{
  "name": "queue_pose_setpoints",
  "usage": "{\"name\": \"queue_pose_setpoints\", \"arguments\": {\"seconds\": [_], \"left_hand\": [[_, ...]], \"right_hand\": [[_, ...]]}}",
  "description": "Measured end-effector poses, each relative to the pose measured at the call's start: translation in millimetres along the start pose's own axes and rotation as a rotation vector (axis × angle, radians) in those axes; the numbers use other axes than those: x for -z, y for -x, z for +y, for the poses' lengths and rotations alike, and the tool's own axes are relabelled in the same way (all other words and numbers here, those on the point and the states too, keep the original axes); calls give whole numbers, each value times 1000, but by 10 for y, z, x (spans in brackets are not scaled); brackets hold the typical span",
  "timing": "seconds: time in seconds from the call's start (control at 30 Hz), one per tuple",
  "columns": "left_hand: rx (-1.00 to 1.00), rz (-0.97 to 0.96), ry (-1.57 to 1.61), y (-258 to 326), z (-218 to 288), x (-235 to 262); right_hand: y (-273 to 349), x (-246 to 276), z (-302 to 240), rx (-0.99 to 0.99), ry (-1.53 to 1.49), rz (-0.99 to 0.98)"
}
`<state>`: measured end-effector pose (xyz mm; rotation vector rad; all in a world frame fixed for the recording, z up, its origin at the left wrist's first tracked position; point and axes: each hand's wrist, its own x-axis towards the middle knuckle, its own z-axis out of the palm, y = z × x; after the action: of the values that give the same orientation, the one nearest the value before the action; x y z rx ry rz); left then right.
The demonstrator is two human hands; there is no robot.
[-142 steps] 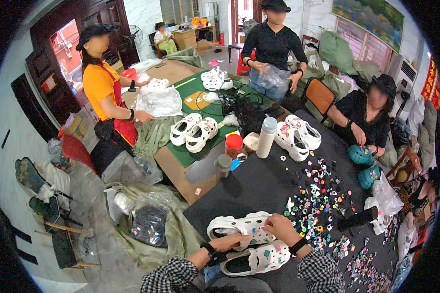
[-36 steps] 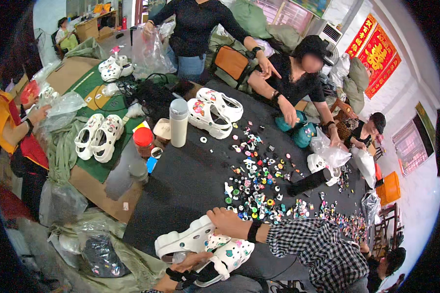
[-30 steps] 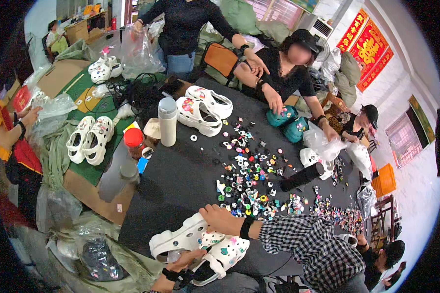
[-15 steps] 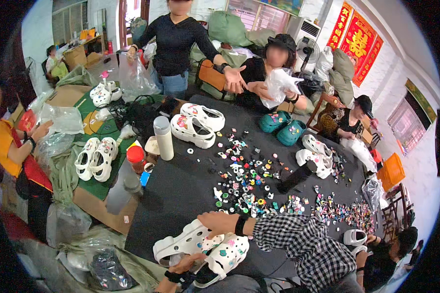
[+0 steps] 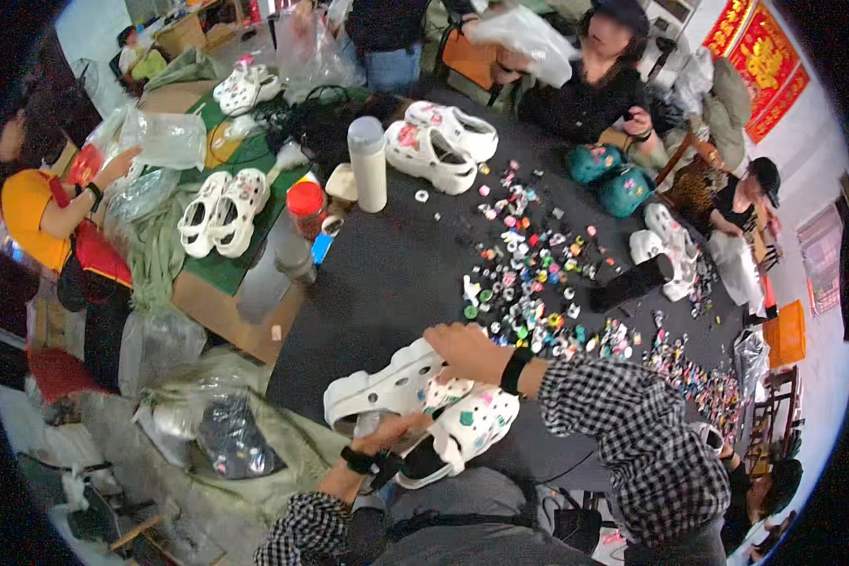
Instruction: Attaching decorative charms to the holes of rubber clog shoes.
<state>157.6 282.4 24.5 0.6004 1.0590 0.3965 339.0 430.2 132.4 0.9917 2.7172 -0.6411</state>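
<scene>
Clog point(image 5: 375, 380) at the bench's point(image 5: 349, 302) near edge: left fingers point(image 5: 407, 426) grip its side, right fingers point(image 5: 441, 341) its toe; steady bracing should help.

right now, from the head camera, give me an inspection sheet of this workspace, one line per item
Surface: black table, matte; a green mat lies farther left.
Job's things: one tilted white clog at the hands, a second white clog with charms beside it.
Clutter: loose charms scattered on the right, pale bottle, red-lidded jar, black cylinder, teal clogs.
Hands: right hand grips the tilted clog; left hand is at its opening, grip unclear.
Cables: thin dark cord near the lap; dark tangle beyond the bottle, too blurred to trace.
Surroundings: other people around the table, stuffed bag at lower left.
</scene>
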Motion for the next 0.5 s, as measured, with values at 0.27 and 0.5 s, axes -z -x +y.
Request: {"name": "queue_pose_setpoints", "arguments": {"seconds": [0.27,0.5], "left_hand": [[-210,97,55,204,372,-186],[-54,183,36,303,366,-207]], "right_hand": [[80,-111,77,-3,34,101],[396,-323,152,91,-220,364]]}}
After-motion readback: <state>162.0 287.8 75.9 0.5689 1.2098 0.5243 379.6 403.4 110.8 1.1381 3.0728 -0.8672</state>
